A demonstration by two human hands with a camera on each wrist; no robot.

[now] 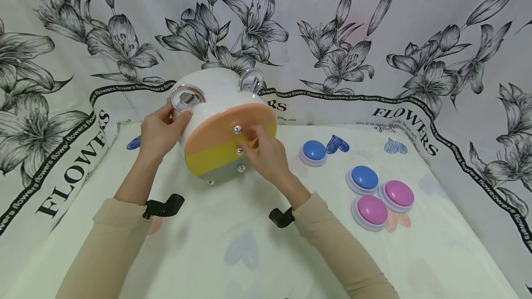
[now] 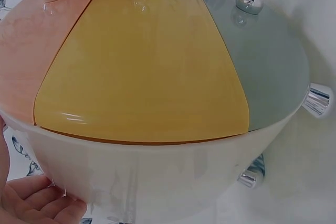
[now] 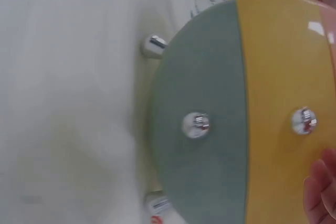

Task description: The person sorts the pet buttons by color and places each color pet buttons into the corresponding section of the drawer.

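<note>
A rounded white container (image 1: 216,87) stands tilted, its flat face toward me, banded in orange (image 1: 216,126), yellow (image 1: 212,156) and grey-green (image 1: 222,173) panels. Each panel carries a silver ball knob. Two silver ring-shaped fittings stick up from its top, and small silver feet (image 2: 318,99) show below. My left hand (image 1: 162,128) grips the left silver fitting (image 1: 187,98) with thumb and fingers; its fingers also show under the white body in the left wrist view. My right hand (image 1: 266,156) is at the face, loosely bent fingertips beside the orange and yellow knobs (image 3: 304,120), thumb close to the yellow one.
To the right sit two blue push buttons (image 1: 314,150) and two pink push buttons (image 1: 399,193) on white bases. A flowered cloth (image 1: 332,68) hangs behind, and a white heart-print cloth (image 1: 199,253) covers the table. Part of a red thing (image 1: 281,144) shows behind the right hand.
</note>
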